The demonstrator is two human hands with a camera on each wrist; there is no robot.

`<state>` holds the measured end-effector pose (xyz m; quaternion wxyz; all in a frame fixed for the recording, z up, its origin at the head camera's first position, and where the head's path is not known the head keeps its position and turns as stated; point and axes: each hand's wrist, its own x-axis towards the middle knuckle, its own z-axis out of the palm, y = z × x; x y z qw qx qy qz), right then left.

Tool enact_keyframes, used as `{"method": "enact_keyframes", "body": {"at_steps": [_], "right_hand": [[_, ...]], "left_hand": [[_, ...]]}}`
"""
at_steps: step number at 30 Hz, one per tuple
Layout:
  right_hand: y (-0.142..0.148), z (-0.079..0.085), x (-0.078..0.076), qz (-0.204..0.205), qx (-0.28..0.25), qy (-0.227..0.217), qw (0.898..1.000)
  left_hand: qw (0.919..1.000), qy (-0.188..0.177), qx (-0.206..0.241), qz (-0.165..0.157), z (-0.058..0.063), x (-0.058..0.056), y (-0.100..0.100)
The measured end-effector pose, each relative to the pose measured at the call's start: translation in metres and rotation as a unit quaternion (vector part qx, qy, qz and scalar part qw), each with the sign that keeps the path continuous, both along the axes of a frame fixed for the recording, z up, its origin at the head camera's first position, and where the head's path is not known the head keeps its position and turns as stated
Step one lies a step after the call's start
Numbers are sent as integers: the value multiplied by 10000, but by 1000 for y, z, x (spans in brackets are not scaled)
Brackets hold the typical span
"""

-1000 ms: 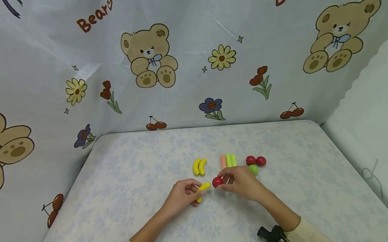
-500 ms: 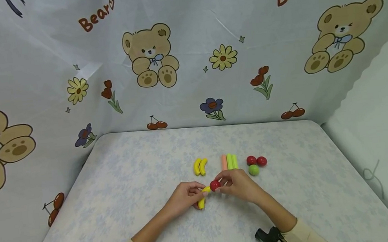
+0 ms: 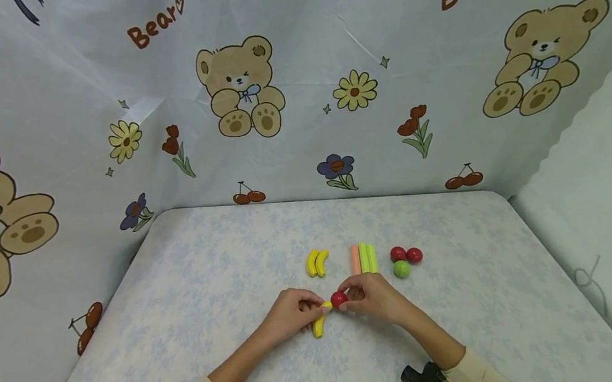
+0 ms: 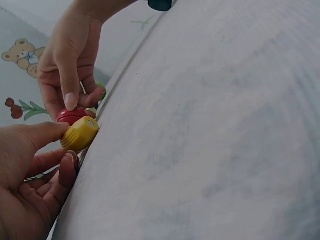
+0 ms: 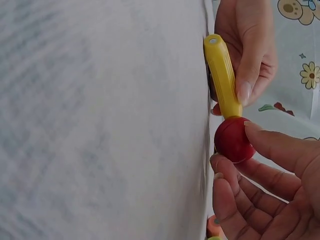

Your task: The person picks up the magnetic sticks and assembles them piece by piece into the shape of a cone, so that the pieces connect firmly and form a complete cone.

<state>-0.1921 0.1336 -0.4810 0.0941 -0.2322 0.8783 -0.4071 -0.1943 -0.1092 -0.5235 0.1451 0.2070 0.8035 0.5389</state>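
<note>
My left hand: pinching yellow banana; my right hand: pinching red ball; earlier gap closed, joining seemingly under way.

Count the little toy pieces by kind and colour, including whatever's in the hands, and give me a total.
Yellow bananas: 3
Red balls: 3
Green ball: 1
Light green sticks: 2
Pinkish-orange stick: 1
Total: 10
</note>
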Motion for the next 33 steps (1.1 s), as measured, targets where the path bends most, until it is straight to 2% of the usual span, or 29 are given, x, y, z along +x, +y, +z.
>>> {"method": "enact_keyframes", "body": {"at_steps": [12, 22, 25, 30, 33], "right_hand": [[-5, -2, 0, 12, 90, -128, 9999], [-1, 4, -3, 57, 100, -82, 9999], [1, 11, -8, 9, 198, 148, 9997], [-1, 33, -20, 82, 386, 760, 9963], [-7, 47, -29, 185, 513, 850, 9949]], "left_hand": [[9998, 166, -69, -118, -2, -1, -1], [9995, 203, -221, -91, 2, 0, 1], [9995, 200, -240, -86, 4, 1, 1], [9994, 171, -301, -29, 6, 3, 1], [9993, 125, -365, -1, 8, 3, 0]]}}
